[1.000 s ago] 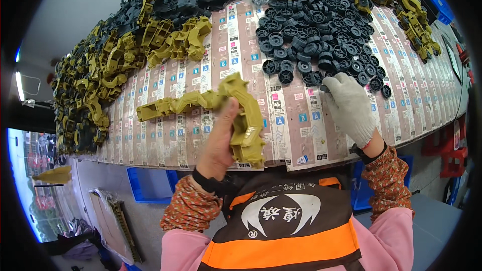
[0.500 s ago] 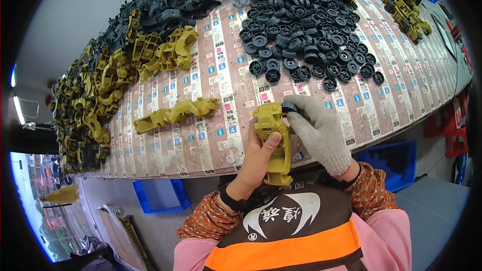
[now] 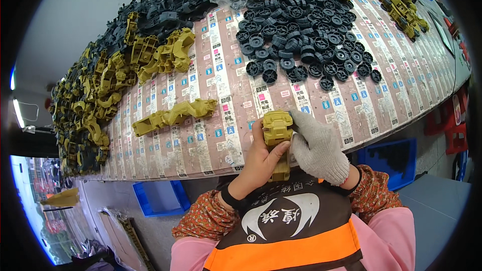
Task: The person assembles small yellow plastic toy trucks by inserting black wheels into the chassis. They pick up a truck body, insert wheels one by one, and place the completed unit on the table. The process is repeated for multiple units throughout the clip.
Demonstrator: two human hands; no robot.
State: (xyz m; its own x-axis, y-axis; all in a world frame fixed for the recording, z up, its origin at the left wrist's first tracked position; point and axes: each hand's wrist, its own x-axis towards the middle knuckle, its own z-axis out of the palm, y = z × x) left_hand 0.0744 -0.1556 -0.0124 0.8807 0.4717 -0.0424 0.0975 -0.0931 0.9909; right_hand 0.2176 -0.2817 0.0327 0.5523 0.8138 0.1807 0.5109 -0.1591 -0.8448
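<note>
At left, a heap of yellow and dark molded parts [image 3: 108, 70] runs out of clear view; single pieces blur together. Next, a loose yellow part [image 3: 173, 115] lies on the table [image 3: 231, 145]. The bare left hand [image 3: 256, 163] grasps a yellow vehicle body [image 3: 277, 125] above the table's near edge, the thumb covering its middle. Its long axis runs from the apron [image 3: 281, 211] away toward black wheels [image 3: 306, 35]. The gloved right hand [image 3: 320, 149] touches its right side; I cannot tell whether those partly hidden fingertips pinch anything.
</note>
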